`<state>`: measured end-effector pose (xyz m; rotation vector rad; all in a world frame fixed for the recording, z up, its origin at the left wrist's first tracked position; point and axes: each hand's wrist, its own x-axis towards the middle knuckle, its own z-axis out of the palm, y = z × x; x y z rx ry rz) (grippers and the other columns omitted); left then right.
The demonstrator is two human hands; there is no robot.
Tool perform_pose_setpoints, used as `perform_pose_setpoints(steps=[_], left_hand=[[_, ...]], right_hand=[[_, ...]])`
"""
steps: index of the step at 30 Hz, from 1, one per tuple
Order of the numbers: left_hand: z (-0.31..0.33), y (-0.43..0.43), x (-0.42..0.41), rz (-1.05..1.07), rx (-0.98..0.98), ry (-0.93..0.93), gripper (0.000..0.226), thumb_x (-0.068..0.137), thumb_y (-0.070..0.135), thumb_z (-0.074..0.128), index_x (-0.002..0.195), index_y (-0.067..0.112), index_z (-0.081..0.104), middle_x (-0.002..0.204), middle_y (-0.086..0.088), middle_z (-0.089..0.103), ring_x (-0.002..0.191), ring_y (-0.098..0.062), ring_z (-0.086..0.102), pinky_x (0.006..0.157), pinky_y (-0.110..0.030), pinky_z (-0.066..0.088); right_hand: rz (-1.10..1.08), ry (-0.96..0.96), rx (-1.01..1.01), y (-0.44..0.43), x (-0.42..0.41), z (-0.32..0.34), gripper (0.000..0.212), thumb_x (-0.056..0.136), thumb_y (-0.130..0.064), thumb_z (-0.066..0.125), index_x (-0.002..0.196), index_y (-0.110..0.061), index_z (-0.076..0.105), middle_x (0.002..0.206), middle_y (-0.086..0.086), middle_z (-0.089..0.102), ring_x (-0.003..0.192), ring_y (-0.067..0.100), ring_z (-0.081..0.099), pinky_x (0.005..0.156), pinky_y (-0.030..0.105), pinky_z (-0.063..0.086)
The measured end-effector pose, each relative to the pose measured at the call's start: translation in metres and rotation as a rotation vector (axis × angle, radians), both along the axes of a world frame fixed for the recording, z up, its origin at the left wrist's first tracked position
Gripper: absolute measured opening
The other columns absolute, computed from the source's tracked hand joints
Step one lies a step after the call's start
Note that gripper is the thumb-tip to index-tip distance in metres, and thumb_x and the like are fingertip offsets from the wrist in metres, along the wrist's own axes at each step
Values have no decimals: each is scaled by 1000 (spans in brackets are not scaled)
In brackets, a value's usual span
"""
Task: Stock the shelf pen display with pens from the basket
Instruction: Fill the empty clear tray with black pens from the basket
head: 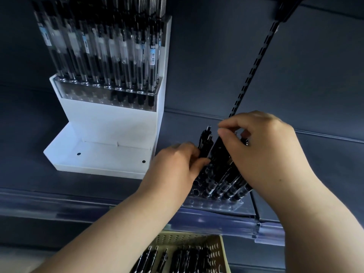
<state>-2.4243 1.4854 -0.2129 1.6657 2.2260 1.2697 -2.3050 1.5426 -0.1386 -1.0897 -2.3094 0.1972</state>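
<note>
Black pens [218, 170]: upright in the clear holder [212, 205] on the shelf, between both hands.
Left hand [175, 166]: fingers curled around the bunch's left side.
Right hand [264, 150]: thumb and forefinger pinching one pen's top.
Basket [218, 251]: below, holding more pens.

Dim, bluish light; the white pen stand [110, 123] glows brightest, edges bend wide-angle, lower corners blur softly.

basket [220, 251] cut off below, upper pens [102, 46] blurred
</note>
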Motion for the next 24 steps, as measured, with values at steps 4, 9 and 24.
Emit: perform_pose_setpoints(steps=[4,9,24], left_hand=[[1,-3,-4,-16,-101,-26,23,85,40,63,95,19,66,88,6,67,80,-10,60,70,-20,44],[0,-26,-11,-26,-96,105,28,88,37,60,108,19,62,102,4,64,91,-14,59,79,-26,48],[-37,-145,-5,-141,-226,402,29,92,21,55,121,17,59,118,5,60,111,-17,54,92,-30,46]], right_hand=[[22,48,47,-4,3,3,12,86,-24,61,93,-24,70,86,-11,60,90,15,55,71,18,36],[80,141,170,-23,13,-4,14,86,-18,60,95,-18,71,88,-5,64,85,19,58,76,24,44],[69,-155,-302,-116,60,-108,23,91,-26,55,112,-21,64,105,-7,58,90,9,57,81,21,47]])
